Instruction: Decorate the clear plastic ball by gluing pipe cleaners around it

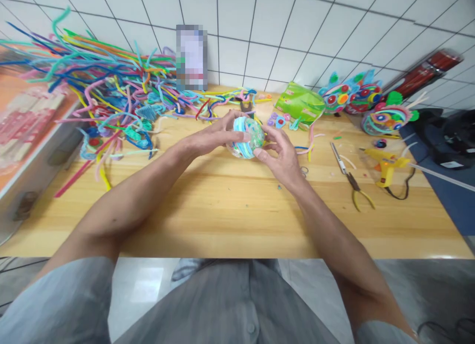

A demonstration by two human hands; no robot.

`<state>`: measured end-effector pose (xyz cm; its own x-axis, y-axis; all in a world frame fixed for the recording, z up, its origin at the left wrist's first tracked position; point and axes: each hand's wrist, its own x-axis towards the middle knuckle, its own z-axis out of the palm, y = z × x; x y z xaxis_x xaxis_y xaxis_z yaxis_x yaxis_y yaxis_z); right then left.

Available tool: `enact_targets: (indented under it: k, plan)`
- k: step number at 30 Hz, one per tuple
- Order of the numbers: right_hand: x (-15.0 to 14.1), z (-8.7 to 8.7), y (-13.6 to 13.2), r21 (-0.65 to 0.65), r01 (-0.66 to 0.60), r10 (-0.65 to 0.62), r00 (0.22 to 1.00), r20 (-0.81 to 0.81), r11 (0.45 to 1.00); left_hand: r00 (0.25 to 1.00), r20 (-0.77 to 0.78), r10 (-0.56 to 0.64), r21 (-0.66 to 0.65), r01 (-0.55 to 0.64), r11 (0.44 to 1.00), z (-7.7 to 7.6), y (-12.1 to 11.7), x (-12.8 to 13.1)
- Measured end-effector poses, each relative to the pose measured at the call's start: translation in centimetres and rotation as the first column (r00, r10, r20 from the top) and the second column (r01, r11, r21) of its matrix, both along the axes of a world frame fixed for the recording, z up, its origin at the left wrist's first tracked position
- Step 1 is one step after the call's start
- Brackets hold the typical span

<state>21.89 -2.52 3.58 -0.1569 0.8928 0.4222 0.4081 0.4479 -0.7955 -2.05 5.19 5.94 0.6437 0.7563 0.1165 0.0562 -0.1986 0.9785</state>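
Between my two hands is a round see-through craft piece, banded in light blue, white and green strands that look like pipe cleaners. My left hand wraps its left side, the thumb lying across the striped bands. From the right, my right hand grips the clear side with thumb and fingers. The piece is held over the wooden table, its underside hidden from me. Just beyond it lies a small dark tool, partly covered. Small scissors rest beside my right wrist.
Loose pipe cleaners pile up at the left, near an orange-topped box. A phone leans on the tiled wall. To the right are a green packet, decorated faces, a cutter, pliers and a yellow glue gun.
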Motion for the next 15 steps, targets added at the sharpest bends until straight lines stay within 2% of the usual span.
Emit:
enact_targets:
  k: [7,12,15]
  plan:
    - [-0.2,-1.2,-0.2,0.020,0.047,-0.048,0.998,0.048,0.999,0.997,0.071,-0.028,-0.095,0.034,0.995,-0.7,-0.3,0.7]
    - [0.1,-1.6,-0.7,0.062,0.060,-0.066,0.993,0.103,0.996,0.994,0.096,-0.056,-0.079,0.063,0.995,-1.2,-0.4,1.2]
    - [0.2,-2.0,-0.9,0.099,0.055,-0.066,0.992,0.111,0.994,0.996,0.074,-0.048,-0.003,0.049,0.999,-1.6,-0.3,1.3]
